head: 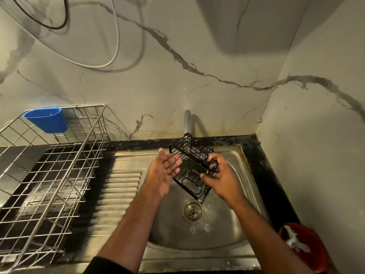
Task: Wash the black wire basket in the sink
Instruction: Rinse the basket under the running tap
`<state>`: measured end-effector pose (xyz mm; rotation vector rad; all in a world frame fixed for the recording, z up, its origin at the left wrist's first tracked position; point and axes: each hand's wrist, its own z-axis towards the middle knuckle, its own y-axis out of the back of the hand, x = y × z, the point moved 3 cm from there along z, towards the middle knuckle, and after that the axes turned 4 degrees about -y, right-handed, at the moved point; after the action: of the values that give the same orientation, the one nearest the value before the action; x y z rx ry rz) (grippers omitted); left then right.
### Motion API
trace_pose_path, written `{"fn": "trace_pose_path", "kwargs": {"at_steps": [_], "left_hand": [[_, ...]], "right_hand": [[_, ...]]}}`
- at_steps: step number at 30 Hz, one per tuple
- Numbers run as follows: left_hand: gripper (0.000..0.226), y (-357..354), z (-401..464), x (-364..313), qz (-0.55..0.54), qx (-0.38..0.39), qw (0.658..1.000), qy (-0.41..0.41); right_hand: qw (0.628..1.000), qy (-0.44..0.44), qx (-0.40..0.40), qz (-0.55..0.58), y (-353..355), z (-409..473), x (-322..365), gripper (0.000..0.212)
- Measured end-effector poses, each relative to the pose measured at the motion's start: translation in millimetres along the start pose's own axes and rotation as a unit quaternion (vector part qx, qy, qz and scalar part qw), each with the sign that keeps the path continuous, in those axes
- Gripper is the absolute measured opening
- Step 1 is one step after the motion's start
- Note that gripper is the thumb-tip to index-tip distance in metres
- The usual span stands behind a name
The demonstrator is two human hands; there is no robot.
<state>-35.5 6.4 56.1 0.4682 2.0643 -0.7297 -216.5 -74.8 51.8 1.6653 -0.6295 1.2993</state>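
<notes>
The black wire basket (194, 165) hangs tilted over the steel sink (233, 230), right under the grey tap (187, 122). My right hand (221, 175) grips its right side, fingers curled through the wires. My left hand (166, 171) is flat with straight fingers, its fingertips touching the basket's left side. The drain (193, 212) lies just below the basket. I cannot make out whether water is running.
A metal dish rack (59, 165) with a blue cup (47, 120) hooked on its back stands on the black counter at the left. The ribbed draining board (118, 190) lies between rack and sink. A red bowl (308, 246) with a scrap inside sits at the right.
</notes>
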Motion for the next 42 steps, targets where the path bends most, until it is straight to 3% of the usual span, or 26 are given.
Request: {"fn": "trace_pose_path", "kwargs": {"at_steps": [6, 9, 12, 17, 26, 31, 42], "left_hand": [[0.015, 6, 11, -5, 0.107, -0.094, 0.987, -0.08], [0.032, 5, 13, -11, 0.205, -0.09, 0.964, -0.146], [0.047, 4, 18, -12, 0.278, -0.054, 0.947, -0.154], [0.022, 6, 23, -14, 0.35, -0.067, 0.914, -0.193], [0.027, 0, 23, -19, 0.476, -0.052, 0.839, -0.259], [0.022, -4, 18, -16, 0.5, -0.066, 0.814, -0.29], [0.024, -3, 18, -13, 0.426, -0.063, 0.87, -0.241]], "right_hand": [[1.0, -0.005, 0.013, 0.008, 2, -2, 4, 0.051], [1.0, -0.008, 0.015, 0.011, 1, -2, 5, 0.05], [1.0, -0.007, 0.021, 0.019, -1, 1, 4, 0.052], [1.0, -0.004, 0.025, 0.018, -1, 4, 1, 0.054], [1.0, 0.004, 0.003, -0.031, 9, 13, -2, 0.056], [0.999, 0.015, -0.009, -0.05, 12, 14, 7, 0.056], [0.995, 0.002, 0.004, -0.095, 20, 22, 8, 0.055]]}}
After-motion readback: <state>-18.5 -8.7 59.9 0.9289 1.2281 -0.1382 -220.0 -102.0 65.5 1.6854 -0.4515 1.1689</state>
